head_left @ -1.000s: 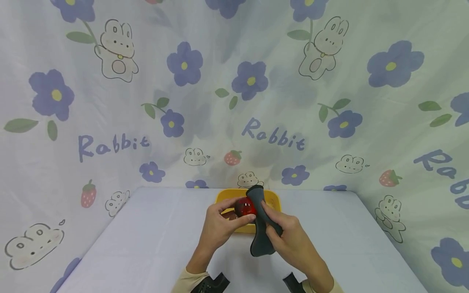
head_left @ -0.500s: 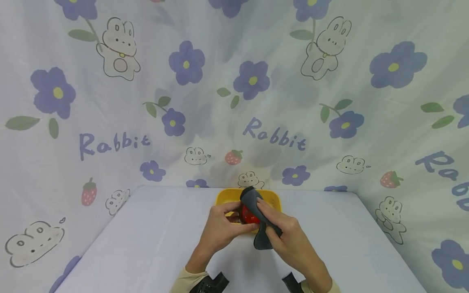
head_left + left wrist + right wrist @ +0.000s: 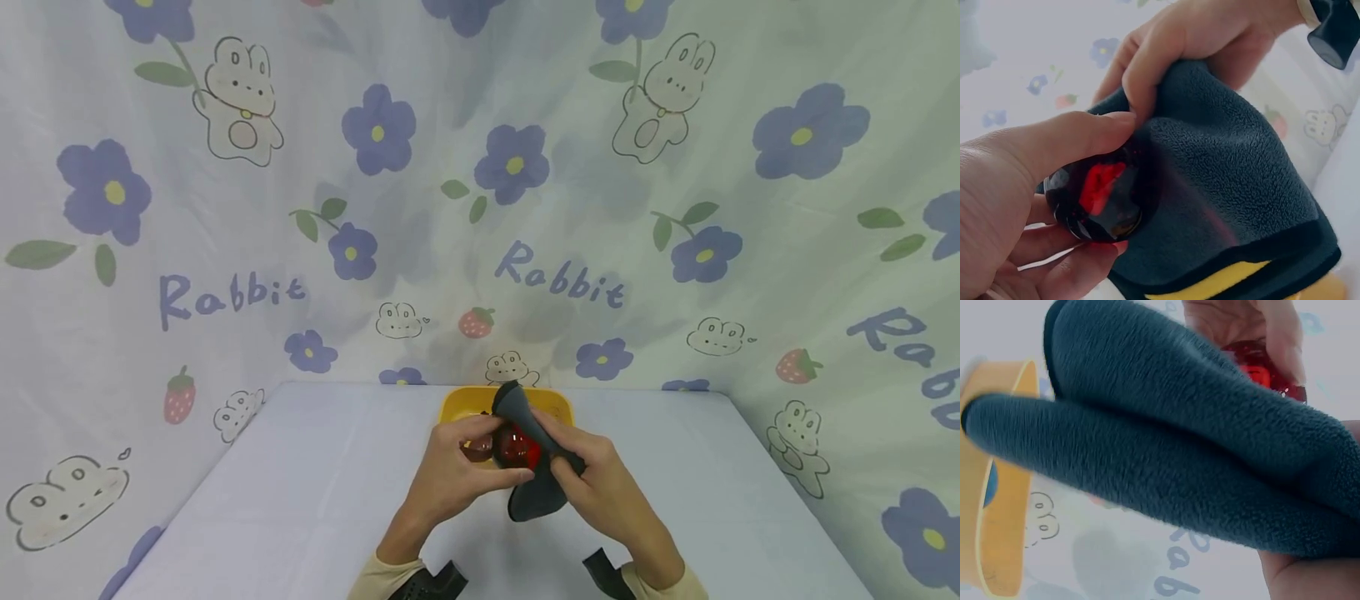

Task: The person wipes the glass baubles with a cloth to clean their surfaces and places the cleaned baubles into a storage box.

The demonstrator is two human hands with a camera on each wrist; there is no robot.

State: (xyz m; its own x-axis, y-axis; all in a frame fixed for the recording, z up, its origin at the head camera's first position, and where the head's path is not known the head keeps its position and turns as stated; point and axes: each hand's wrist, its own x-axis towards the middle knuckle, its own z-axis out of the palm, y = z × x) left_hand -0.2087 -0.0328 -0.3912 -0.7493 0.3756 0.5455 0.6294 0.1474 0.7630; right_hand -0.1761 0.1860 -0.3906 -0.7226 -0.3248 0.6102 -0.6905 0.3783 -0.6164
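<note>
My left hand (image 3: 450,471) holds a glossy, see-through red glass ball (image 3: 514,447), thumb on one side and fingers on the other. A dark grey-blue plush cleaning cloth (image 3: 536,497) is pinched in my right hand (image 3: 603,483). The cloth lies up against the right side of the ball and covers part of it. In the left wrist view, the ball (image 3: 1100,194) shows a bright red patch, and the left thumb tip lies close to the right fingers. Folded double, the cloth (image 3: 1166,406) hides most of the right fingers in the right wrist view.
Behind the hands, a yellow plastic tray (image 3: 453,402) stands on the white table (image 3: 337,467). The right wrist view has the tray's wall (image 3: 1007,531) at its left. A curtain (image 3: 427,208) printed with rabbits and flowers rises at the back and sides.
The ball and left fingertips have shifted slightly right and down. The cloth moved over the ball's upper right, then drew back a little, baring more of the ball; its lower flap swings wider.
</note>
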